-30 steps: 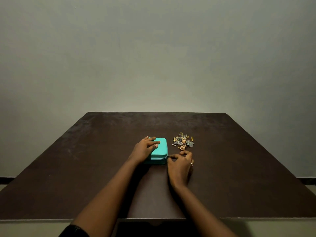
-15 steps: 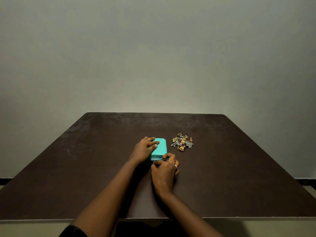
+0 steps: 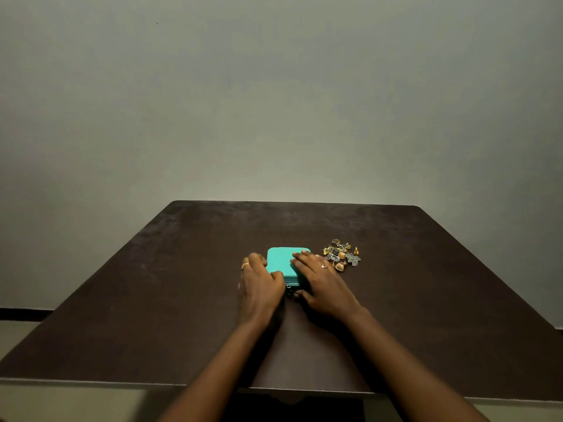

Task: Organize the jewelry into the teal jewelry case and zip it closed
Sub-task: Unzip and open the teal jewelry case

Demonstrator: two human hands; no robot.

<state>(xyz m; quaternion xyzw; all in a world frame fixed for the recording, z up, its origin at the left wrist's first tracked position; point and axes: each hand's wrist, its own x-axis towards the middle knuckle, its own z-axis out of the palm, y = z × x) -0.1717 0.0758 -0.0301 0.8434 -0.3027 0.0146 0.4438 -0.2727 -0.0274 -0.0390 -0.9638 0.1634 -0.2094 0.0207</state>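
Teal jewelry case [image 3: 281, 263] lies flat on the dark brown table [image 3: 152, 300], lid down, roughly centre of the tabletop. Both hands are on it, one each side. Left hand [image 3: 259, 287] covers the case's left edge and near-left corner, fingers curled round the side, thumb lying on the lid; a gold ring shows on one finger. Right hand [image 3: 323, 284] lies over the right part of the lid, fingers spread flat and pointing away across the top, thumb tucked down at the near edge; a ring with a pinkish stone on one finger. Small dark metal bits, probably zipper pulls, show at the near edge between the two thumbs; cannot tell whether either thumb pinches them. Case thus sits between the palms, held pressed rather than lifted. Loose jewelry pile [image 3: 342, 254], gold and dark pieces, rests on the table just right of the case, close by the right fingertips, not touched.
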